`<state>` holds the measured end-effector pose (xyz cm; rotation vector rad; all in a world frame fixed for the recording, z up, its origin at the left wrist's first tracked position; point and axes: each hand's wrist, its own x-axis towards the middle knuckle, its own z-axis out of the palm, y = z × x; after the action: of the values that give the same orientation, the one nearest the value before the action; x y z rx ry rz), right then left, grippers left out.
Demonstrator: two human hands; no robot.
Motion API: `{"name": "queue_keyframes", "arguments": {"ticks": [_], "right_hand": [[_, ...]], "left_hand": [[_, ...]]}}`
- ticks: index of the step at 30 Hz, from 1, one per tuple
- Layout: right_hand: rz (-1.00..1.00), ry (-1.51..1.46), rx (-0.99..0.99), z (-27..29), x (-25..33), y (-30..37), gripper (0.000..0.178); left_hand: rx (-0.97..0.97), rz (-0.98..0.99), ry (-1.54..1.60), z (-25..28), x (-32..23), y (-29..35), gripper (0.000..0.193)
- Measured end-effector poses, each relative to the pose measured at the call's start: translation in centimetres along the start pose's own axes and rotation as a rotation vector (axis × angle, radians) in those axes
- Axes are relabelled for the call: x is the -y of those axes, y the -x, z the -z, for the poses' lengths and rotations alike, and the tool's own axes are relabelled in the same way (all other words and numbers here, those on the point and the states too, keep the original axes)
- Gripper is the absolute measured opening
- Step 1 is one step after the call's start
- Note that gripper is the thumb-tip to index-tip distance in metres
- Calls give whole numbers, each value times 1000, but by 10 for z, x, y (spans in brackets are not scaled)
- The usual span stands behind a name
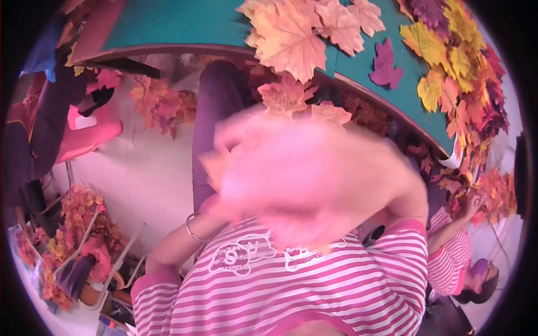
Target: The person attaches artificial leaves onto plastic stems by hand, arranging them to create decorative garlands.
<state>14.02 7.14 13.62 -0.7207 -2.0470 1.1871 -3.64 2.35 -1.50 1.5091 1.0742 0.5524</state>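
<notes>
Both my hands are raised close to the camera and smeared by motion blur. My left hand (238,168) rises from a wrist with a thin bracelet (192,228). An orange smear like a leaf lies at its left edge, but whether it is held is unclear. My right hand (330,179) overlaps the left hand at the centre; its fingers cannot be made out. Just beyond them, orange fabric maple leaves (286,95) hang over the edge of a teal table (168,22). I wear a pink and white striped shirt (291,291).
Piles of orange, yellow and purple leaves (459,73) cover the table's right side. Another person in a striped sleeve (448,255) reaches into leaves at the right. More leaves (78,224) and a pink chair (89,131) stand at the left.
</notes>
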Motion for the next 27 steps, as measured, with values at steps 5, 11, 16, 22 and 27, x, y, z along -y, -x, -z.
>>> {"name": "queue_keyframes", "arguments": {"ticks": [5, 11, 16, 22, 27], "right_hand": [[-423, -429, -75, -65, -7, 63, 6], [-629, 141, -632, -93, -28, 111, 10], [-746, 126, -862, -117, -30, 124, 14], [-753, -212, -1160, -138, -27, 123, 14], [-796, -236, -1172, -134, -17, 119, 13]], "left_hand": [[147, 444, 733, -10, -14, -8, 25], [168, 468, 828, -5, -18, -4, 26], [223, 493, 927, -13, -25, 0, 23], [180, 495, 1019, -18, -18, 3, 21], [186, 497, 1042, -19, -21, 1, 21]]}}
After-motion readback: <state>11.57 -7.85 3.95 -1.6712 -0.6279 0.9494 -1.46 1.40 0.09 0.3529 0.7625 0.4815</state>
